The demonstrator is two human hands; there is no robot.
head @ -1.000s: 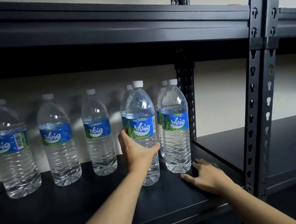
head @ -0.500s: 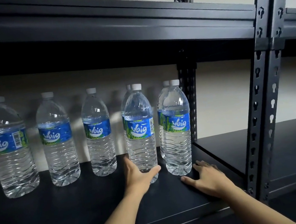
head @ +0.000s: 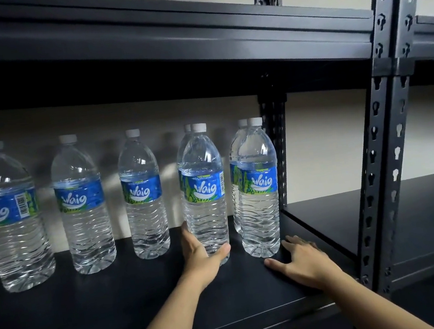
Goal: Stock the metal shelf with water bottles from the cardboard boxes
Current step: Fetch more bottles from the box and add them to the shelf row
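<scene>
I see left hand (head: 203, 257) gripping bottle (head: 204, 193) low, right hand (head: 303, 260) flat on shelf (head: 118, 301); a hard shove may topple neighbour (head: 257, 186).

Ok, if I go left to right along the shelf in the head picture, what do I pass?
First whole bottle → second bottle → third bottle → front bottle, gripped at its base by the left hand → corner bottle → right hand, flat on the shelf → metal post.
</scene>
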